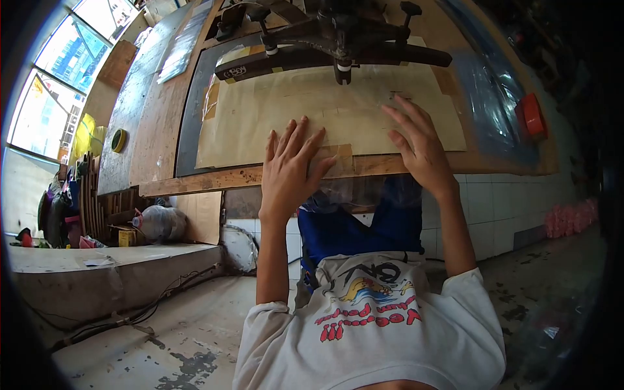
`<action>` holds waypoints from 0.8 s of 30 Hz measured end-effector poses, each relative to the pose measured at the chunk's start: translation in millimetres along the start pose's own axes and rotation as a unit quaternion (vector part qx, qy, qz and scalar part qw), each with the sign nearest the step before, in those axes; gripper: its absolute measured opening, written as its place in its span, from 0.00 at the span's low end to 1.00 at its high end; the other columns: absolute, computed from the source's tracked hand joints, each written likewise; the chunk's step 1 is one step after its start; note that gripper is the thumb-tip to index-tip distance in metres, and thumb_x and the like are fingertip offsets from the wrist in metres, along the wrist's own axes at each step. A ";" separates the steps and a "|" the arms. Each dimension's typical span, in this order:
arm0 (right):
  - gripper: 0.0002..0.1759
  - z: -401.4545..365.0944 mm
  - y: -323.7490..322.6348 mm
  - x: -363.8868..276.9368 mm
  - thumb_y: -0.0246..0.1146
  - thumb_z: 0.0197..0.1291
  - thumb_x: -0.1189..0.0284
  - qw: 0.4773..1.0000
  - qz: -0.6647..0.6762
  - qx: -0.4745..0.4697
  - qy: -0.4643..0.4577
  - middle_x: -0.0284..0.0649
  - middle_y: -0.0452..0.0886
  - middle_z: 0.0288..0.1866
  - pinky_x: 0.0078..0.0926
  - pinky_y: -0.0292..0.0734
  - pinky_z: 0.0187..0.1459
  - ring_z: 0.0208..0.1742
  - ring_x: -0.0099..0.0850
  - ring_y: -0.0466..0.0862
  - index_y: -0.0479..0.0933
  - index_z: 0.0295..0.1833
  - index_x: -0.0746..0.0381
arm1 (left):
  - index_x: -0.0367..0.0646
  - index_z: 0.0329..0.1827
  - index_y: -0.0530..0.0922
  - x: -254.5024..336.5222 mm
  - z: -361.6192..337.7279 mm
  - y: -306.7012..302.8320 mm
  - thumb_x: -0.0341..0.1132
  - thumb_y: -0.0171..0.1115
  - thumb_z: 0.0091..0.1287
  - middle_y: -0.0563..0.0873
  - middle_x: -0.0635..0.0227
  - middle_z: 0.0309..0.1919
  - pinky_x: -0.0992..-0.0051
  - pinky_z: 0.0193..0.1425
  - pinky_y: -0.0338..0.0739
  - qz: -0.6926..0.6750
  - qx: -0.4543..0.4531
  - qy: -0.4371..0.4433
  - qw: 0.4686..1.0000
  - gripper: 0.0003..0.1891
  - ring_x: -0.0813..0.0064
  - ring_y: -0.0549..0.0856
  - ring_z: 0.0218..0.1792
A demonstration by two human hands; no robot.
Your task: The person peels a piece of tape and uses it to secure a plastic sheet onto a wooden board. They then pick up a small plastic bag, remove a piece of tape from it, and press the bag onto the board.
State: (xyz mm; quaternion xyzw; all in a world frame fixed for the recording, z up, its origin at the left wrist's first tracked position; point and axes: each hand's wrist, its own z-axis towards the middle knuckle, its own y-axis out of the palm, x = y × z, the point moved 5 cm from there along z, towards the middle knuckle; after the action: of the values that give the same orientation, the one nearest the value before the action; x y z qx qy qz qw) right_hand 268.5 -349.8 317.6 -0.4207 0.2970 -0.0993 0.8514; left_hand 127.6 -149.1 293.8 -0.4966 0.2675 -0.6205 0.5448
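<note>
A tan sheet (260, 123), held at its edges by brown tape, lies over a dark board (189, 133) on the wooden table. My left hand (289, 159) rests on the front part of the sheet, fingers spread and palm down. Beside its thumb, thin clear plastic (344, 170) hangs over the table's front edge, near a patch of tape. Over the right part of the sheet, my right hand (419, 143) has its fingers extended and apart, with nothing in them. Beyond both hands, a dark metal bar (383, 57) with a clamp-like frame and knobs spans the sheet.
A red tape roll (533, 117) stands at the table's right edge by clear plastic film (484, 97). On the left wooden surface lies a yellow-green tape roll (118, 140). Below are stacked boards (91, 195) and a bulging clear plastic bag (161, 223). Cables (149, 305) run along the floor ledge.
</note>
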 end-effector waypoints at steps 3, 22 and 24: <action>0.25 -8.6 24.3 -0.3 0.60 0.72 0.56 0.994 -0.051 -0.080 -0.062 0.48 0.70 0.77 0.47 0.58 0.78 0.77 0.47 0.67 0.77 0.71 0.47 | 0.53 0.72 0.77 2.7 -4.7 -4.1 0.50 0.64 0.71 0.72 0.58 0.76 0.51 0.84 0.49 0.009 -0.017 -0.008 1.000 0.27 0.57 0.64 0.80; 0.30 36.0 43.7 8.4 0.51 0.78 0.51 0.975 -0.135 -0.167 -0.053 0.49 0.66 0.80 0.56 0.49 0.80 0.80 0.46 0.63 0.70 0.76 0.57 | 0.48 0.79 0.68 -12.4 47.3 9.4 0.76 0.63 0.57 0.64 0.47 0.79 0.45 0.84 0.43 0.029 -0.074 -0.031 0.996 0.53 0.45 0.56 0.82; 0.30 42.0 43.3 7.5 0.50 0.78 0.52 0.976 -0.141 -0.156 -0.061 0.49 0.66 0.79 0.55 0.51 0.80 0.80 0.45 0.63 0.70 0.76 0.57 | 0.46 0.78 0.68 -18.5 55.6 3.7 0.77 0.63 0.56 0.64 0.47 0.79 0.45 0.84 0.43 0.050 -0.096 -0.039 0.993 0.55 0.46 0.56 0.82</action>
State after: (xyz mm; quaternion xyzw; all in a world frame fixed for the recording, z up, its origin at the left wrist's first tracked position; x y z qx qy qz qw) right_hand 295.7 -298.2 300.6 -0.5913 0.1944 -0.1448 0.7692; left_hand 178.0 -121.0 304.8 -0.5562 0.3290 -0.5440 0.5353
